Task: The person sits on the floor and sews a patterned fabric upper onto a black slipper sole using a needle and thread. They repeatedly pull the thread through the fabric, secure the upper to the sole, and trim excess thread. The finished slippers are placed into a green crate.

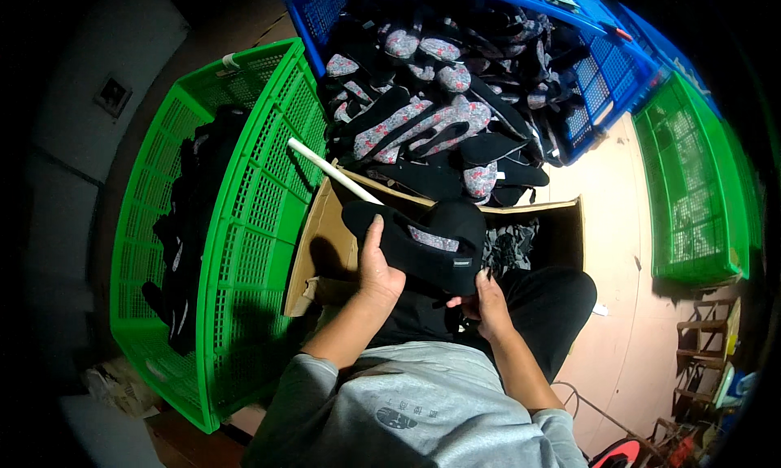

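A black cloth shoe [390, 242] is held in front of my lap; grey floral lining shows through its opening, and a small label sits on its side. My left hand [381, 269] grips its left part, thumb on top. At the right end, my right hand [486, 301] pinches the edge between thumb and fingers. Another rounded black piece [455, 220] shows just behind the shoe; I cannot tell whether it is a second shoe. Beyond my hands stands an open cardboard box [303, 265] with grey scraps [512, 247] in it. A white rod [332, 170] slants up from behind the shoe.
A blue crate [598, 102] stands ahead, with a heap of black and floral shoes [447, 126] spilling toward me. At left is a green crate [252, 200] with black items inside. Another green crate [691, 183] stands at right, above a small wooden rack [704, 346].
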Tool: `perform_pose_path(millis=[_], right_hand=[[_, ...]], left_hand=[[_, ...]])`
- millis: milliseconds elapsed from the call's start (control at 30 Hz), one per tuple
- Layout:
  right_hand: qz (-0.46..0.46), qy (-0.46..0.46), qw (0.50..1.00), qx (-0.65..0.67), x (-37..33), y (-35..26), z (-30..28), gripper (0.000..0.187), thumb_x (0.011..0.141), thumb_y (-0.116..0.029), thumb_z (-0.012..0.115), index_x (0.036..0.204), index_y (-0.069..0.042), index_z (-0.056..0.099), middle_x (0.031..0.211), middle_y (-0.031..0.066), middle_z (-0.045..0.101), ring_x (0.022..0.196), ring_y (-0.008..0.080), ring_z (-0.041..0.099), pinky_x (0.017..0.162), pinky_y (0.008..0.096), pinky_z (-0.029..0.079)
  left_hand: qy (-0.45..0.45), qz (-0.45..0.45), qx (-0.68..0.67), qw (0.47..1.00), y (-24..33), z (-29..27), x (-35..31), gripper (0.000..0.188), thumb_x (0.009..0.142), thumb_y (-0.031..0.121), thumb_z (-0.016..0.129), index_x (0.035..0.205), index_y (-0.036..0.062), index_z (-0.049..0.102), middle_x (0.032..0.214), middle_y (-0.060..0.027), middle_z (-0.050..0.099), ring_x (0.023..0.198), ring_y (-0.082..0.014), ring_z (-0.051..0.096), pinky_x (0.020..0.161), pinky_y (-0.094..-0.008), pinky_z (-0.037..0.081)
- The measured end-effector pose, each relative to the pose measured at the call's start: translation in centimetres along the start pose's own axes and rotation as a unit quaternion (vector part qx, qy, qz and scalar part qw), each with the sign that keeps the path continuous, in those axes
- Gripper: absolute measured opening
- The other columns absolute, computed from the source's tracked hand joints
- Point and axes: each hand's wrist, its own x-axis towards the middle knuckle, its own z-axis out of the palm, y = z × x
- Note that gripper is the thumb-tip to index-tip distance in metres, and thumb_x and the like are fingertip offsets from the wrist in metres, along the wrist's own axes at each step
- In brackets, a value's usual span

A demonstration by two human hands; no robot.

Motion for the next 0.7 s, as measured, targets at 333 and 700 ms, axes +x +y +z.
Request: perform_pose_path(millis=[333, 700], right_hand=[[-0.098, 0.07, 0.99, 0.072, 0.6, -1.2, -1.3, 0.027, 0.102, -0.041, 0.049, 0.103, -0.014, 0.053, 0.076, -0.0019, 0.058, 0.051, 0.0074, 0.049, 0.04, 0.0206, 0.034], [-0.134, 0.207, 0.959, 0.138, 1.1, -2.7, -8.7, 0.028, 0.091, -0.043, 0.061, 0.102, -0.018, 0.06, 0.081, -0.0033, 0.062, 0.053, 0.0081, 0.051, 0.043, 0.0212, 0.037]], left_hand=[[-0.106, 0.019, -0.009, 0.994, 1.8, 0.4, 0.0, 0.036, 0.098, 0.038, 0.056, 0.12, 0.0104, 0.063, 0.116, -0.0061, 0.067, 0.11, -0.0238, 0.062, 0.1, -0.0419, 0.048], [-0.204, -0.13, 0.49, 0.837, 4.2, -1.3, -1.2, 0.03, 0.1, 0.031, 0.057, 0.116, 0.0058, 0.058, 0.096, -0.0051, 0.067, 0.075, -0.0137, 0.067, 0.058, -0.0251, 0.053]])
